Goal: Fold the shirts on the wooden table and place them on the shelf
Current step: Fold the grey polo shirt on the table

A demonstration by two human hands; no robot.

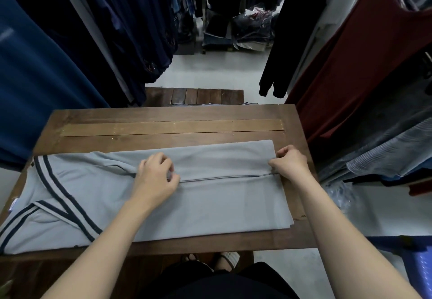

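Shirt: a pale grey shirt (210, 205) with dark navy stripes lies flat across the wooden table (168, 116), its striped collar end toward the table's left edge and its hem at the right edge.
Fold: the far side of the shirt is turned over onto the body, and its edge runs as a straight line along the middle from the left hand to the right hand.
Left hand: the left hand (155, 177) rests on the shirt near its middle, fingers curled and pinching the folded edge.
Right hand: the right hand (291, 162) sits at the table's right edge, closed on the hem corner of the same fold.
Table: the strip along the far edge is bare wood.
Surroundings: dark hanging clothes (98, 30) flank the table on the left, and a dark red garment (355, 65) hangs on the right.
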